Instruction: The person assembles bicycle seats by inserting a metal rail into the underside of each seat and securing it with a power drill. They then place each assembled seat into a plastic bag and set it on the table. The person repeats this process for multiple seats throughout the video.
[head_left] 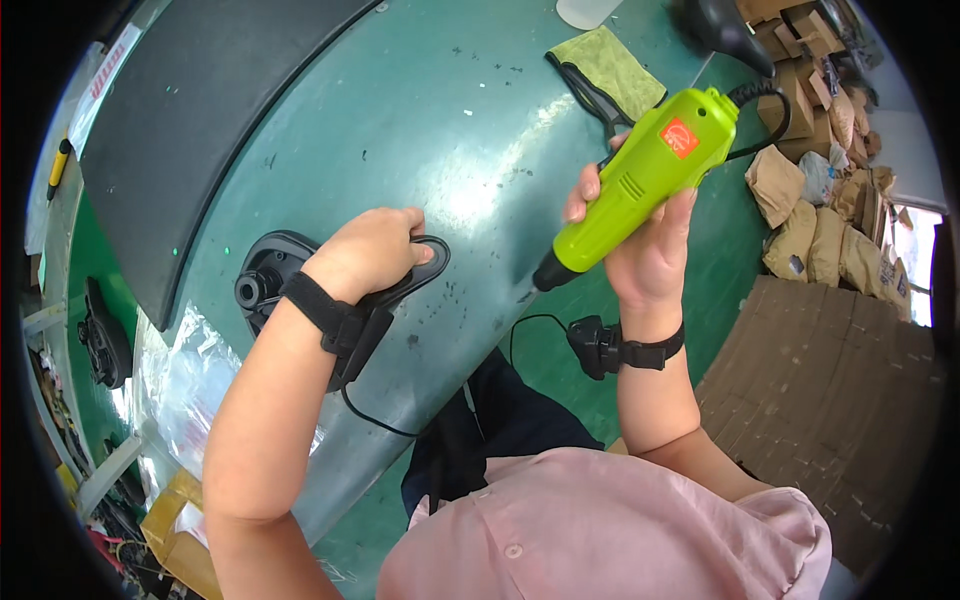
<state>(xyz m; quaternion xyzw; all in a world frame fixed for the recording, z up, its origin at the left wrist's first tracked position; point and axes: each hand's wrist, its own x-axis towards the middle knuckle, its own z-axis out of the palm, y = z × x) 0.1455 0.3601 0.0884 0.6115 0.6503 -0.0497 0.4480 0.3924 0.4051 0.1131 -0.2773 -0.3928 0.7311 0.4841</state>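
Note:
My right hand [648, 235] is wrapped round a lime-green electric screwdriver [640, 180] with an orange label. Its black tip [553, 271] slants down to the left above the table. A black cord runs from its upper end. On the left, my left hand [368, 252] is closed on a black plastic part [277, 262] with a round hub at one end and a loop-shaped end by my fingers. The hand and wrist strap hide much of the part's middle. Whether a screw sits in the tip is too small to tell.
A large black panel [215, 110] lies at the far left of the green table [400, 130]. Beyond the screwdriver are a yellow-green cloth [608, 70] and a black-handled tool. Clear plastic wrap [190, 380] lies near left; cardboard [815, 400] and packages [800, 235] are at right.

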